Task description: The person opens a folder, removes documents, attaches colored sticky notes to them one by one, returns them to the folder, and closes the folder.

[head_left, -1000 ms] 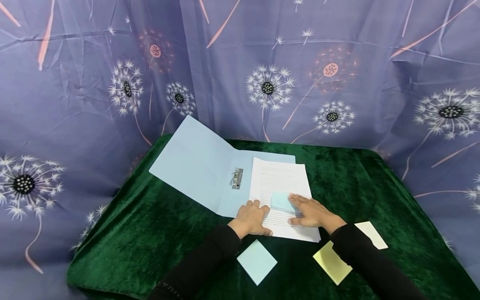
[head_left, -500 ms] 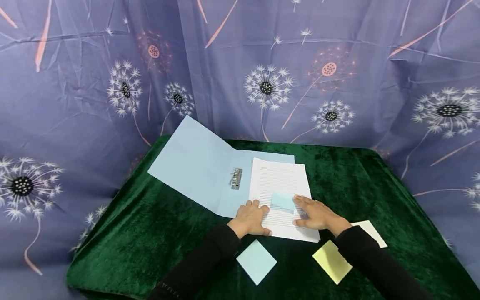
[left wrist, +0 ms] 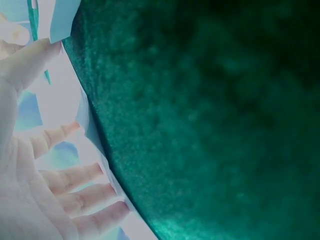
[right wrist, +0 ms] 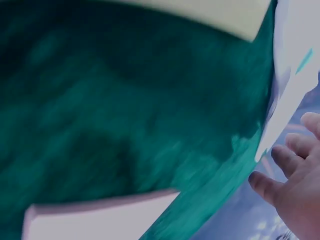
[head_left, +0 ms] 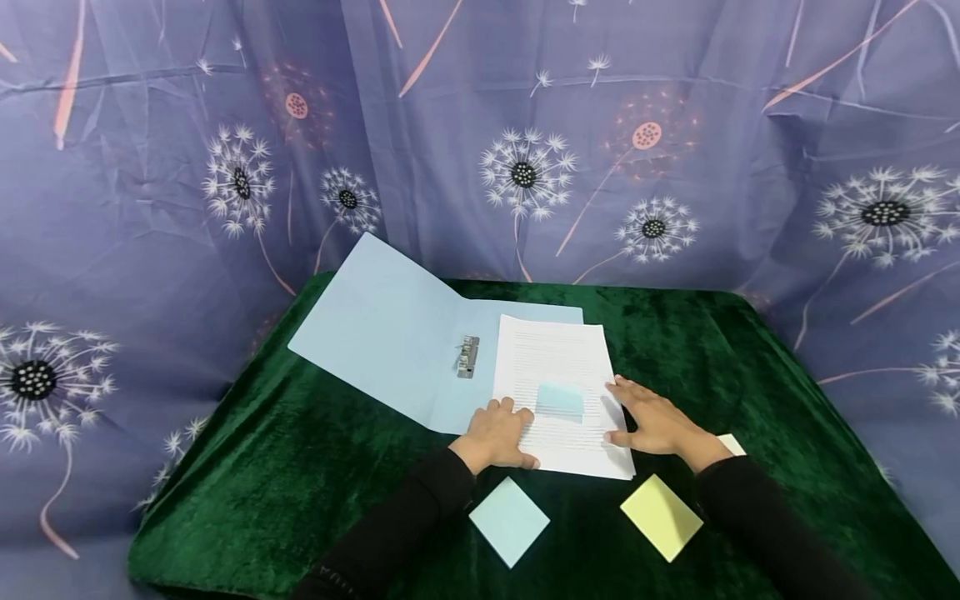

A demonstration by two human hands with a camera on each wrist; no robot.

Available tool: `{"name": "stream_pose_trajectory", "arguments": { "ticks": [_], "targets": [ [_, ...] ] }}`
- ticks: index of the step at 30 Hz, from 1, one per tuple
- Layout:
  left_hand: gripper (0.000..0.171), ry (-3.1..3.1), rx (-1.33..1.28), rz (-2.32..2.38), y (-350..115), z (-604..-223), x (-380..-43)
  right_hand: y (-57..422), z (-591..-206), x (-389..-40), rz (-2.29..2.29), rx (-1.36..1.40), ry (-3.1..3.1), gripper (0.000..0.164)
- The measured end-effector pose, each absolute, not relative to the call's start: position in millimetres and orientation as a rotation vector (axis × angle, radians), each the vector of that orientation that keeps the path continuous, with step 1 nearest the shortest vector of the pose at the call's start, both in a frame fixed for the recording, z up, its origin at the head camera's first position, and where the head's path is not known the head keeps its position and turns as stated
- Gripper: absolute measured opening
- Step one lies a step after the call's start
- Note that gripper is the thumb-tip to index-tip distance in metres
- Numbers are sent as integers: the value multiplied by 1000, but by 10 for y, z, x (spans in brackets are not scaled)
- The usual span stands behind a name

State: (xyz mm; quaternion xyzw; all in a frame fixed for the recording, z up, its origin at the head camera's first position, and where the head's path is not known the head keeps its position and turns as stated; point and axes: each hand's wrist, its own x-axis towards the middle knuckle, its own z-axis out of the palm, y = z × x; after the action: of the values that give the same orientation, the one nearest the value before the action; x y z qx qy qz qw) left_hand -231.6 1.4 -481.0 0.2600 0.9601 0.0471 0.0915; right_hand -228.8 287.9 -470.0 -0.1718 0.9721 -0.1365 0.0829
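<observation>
A stack of printed white paper (head_left: 555, 350) lies over the right half of an opened light blue folder (head_left: 382, 321). One pale blue sticky note (head_left: 560, 400) is on the top sheet, below its middle. My left hand (head_left: 497, 435) rests on the stack's lower left, fingers spread and thumb near the bottom edge; the left wrist view shows the fingers extended along the paper. At the stack's right edge is my right hand (head_left: 656, 419), fingers spread, fingertips and thumb right at the sheets' margin, with nothing gripped. In the right wrist view its fingers (right wrist: 265, 187) stand apart.
A light blue sticky note pad (head_left: 510, 522) and a yellow one (head_left: 662, 517) lie in front of the stack. A cream pad (head_left: 731, 444) is partly hidden behind the right forearm. Metal clip hardware (head_left: 468, 357) sits near the folder's spine. A green velvet cloth (head_left: 300, 483) covers the table.
My right hand has slid right, off the sticky note to the paper's right edge, uncovering the note. My left hand stays on the stack. The head view has shifted slightly.
</observation>
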Motion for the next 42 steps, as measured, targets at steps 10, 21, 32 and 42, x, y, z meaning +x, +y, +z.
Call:
{"name": "stream_pose_trajectory", "arguments": {
  "ticks": [10,21,32,42],
  "targets": [
    [68,2845,791,152,17,-4783,-2323,3378,-4746,-2206,-481,-406,2879,95],
    [75,2818,782,204,-4,-4782,-2304,3383,-4780,-2187,-440,-397,2870,93],
    [76,2737,821,254,-37,-4710,-2383,3387,-4812,-2204,-430,-384,2867,94],
    [62,2643,837,538,-155,-4683,-2435,3386,-4814,-2207,-445,-388,2877,94]
  ]
}}
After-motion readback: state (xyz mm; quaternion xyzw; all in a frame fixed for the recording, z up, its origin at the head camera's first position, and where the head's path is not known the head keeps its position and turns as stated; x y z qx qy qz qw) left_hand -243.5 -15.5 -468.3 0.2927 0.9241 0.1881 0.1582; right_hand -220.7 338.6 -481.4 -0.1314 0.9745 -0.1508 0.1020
